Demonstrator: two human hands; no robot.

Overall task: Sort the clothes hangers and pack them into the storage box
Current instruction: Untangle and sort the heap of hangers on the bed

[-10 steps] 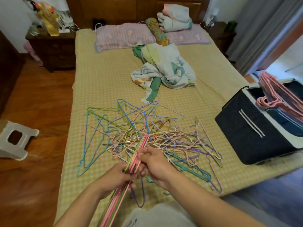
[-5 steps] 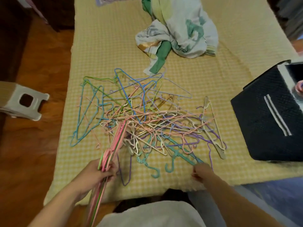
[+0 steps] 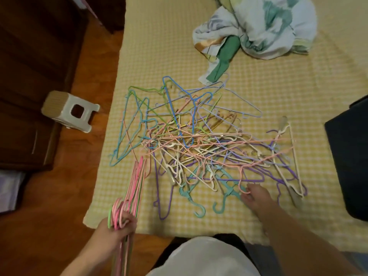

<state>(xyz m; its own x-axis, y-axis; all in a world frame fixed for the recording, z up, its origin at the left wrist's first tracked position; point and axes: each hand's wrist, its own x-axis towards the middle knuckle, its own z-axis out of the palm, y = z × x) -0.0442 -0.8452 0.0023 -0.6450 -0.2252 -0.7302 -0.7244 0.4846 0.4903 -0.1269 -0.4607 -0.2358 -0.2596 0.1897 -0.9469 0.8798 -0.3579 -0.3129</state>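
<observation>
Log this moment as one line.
left hand: grips pink hanger bundle | right hand: pinches pink hanger hook at pile edge | storage box: right, on bed

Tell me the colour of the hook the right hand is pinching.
Pink hook, pinched by the right hand; head view.

We're looking down on a bed (image 3: 278, 96) under a yellow checked cover, and up near its far edge sits a crumpled blanket (image 3: 264, 28), white with green and gold patches. Off the bed's left edge, on the wooden floor (image 3: 65, 196), a small white plastic stool (image 3: 69, 111) stands beside dark wooden furniture (image 3: 29, 76).
</observation>
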